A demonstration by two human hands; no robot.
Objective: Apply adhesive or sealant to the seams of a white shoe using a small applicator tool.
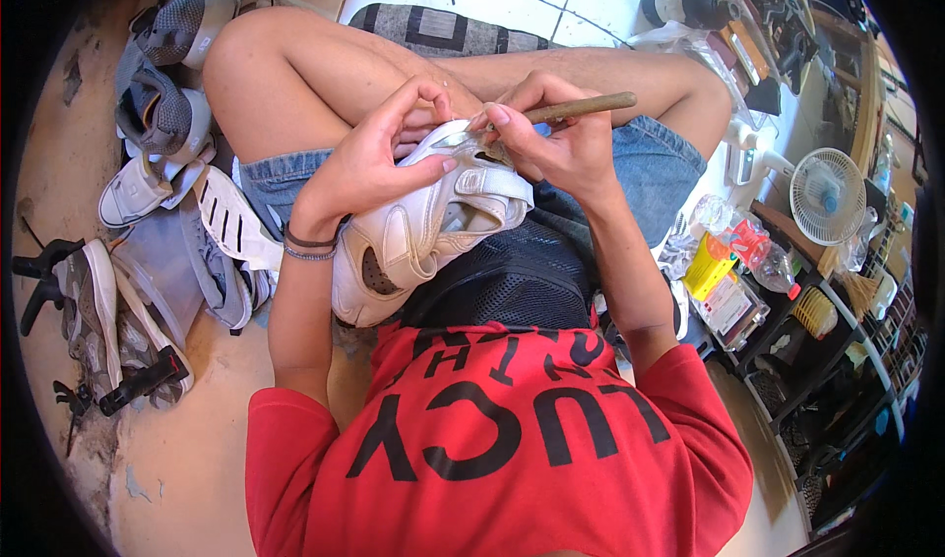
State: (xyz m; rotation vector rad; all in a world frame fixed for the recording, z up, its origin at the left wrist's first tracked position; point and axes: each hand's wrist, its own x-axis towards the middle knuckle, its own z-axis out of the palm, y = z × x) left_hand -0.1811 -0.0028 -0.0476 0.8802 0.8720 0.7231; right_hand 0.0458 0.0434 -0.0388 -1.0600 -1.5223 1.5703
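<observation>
A white strapped shoe (394, 227) rests in my lap, tilted, with cut-out openings in its upper. My left hand (389, 158) grips its far end, thumb on the upper and fingers curled at the edge. In my right hand (561, 139) is a tool with a slim, brownish wooden handle (583, 107), pointing up to the right. The fingertips of that hand meet the shoe's far edge beside my left fingers. The tool's working tip is hidden by my fingers, so its kind cannot be told.
Several grey and white shoes (162, 114) lie along the left, with black clamps (143, 382) lower down. On the right are a white fan (827, 195), a plastic bottle (773, 262), a yellow package (709, 265) and a black rack (837, 380). A patterned cushion (443, 28) lies beyond my legs.
</observation>
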